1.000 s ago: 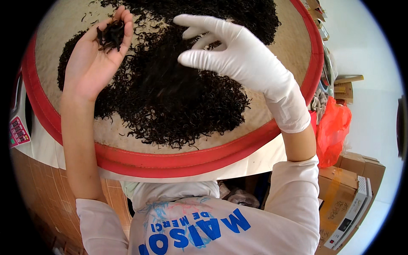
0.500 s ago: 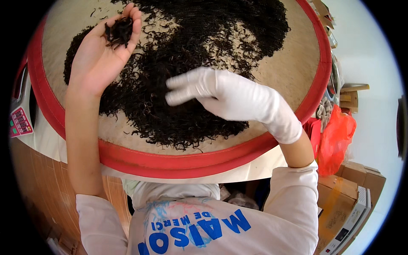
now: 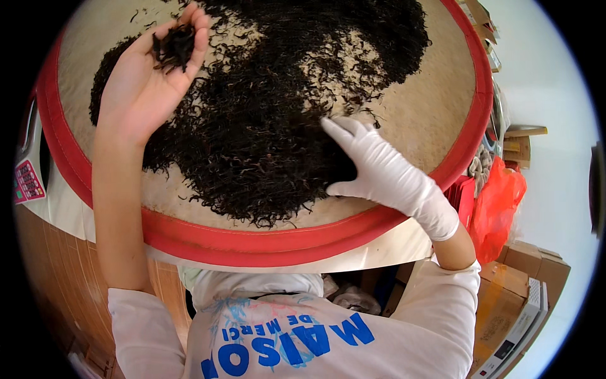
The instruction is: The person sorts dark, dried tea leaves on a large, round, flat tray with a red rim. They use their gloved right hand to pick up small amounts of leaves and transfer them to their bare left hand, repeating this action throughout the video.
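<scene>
Bare and palm up, my left hand cups a small clump of dark, twisted tea leaves in its curled fingers. It is over the left part of a wide heap of loose tea leaves, spread on a round, pale, cloth-lined tray with a red rim. A white glove covers my right hand, which rests at the heap's near right edge. Its thumb stands well apart from its fingers, and the fingertips touch the leaves. I see nothing gripped in it.
A scale with a pink keypad stands left of the tray. On the right are a red plastic bag, a grey cloth and cardboard boxes beside a white wall. Wooden flooring shows at lower left.
My right hand has moved right and nearer to me, from above the heap's middle to its right edge, thumb and fingers spreading. My left hand has barely shifted, still holding its leaves.
</scene>
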Available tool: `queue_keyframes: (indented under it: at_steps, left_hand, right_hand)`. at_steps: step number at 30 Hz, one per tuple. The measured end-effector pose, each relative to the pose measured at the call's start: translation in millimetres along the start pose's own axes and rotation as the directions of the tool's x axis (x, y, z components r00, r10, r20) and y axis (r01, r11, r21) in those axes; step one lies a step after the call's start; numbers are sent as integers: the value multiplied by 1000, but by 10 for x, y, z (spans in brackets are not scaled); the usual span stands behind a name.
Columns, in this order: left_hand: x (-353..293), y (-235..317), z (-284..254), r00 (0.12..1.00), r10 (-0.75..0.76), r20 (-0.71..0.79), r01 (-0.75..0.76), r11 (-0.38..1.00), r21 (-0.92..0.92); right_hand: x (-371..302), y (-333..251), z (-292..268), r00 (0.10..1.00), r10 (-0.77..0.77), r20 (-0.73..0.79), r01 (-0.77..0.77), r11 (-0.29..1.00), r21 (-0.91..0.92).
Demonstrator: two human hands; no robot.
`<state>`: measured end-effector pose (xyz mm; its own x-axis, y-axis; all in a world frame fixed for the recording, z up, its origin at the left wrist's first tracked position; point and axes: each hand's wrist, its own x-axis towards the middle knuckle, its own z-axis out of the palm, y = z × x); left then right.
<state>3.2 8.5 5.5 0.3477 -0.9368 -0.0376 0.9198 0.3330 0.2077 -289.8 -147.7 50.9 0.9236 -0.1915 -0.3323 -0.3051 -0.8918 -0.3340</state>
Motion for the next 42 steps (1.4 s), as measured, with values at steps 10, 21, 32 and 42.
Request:
queue_keyframes:
  at_steps: [10,21,32,42]
  left_hand:
    - [19,77,-72,1000,15,-22,-15,1000,4]
    - [2,169,-70,1000,-18,24,20,995,-103]
    - [-27,147,-71,999,30,41,-29,999,-27]
    - [-2,230,-123,995,-37,91,42,998,-54]
  right_hand:
    - [278,-182,-260,962,12,-273,141,834,533]
    - [561,-294,-306,962,-73,-264,148,950,276]
    - [139,-709,-84,797,-601,-63,594,760,264]
    - [379,-54,-524,966,-118,-229,169,961,220]
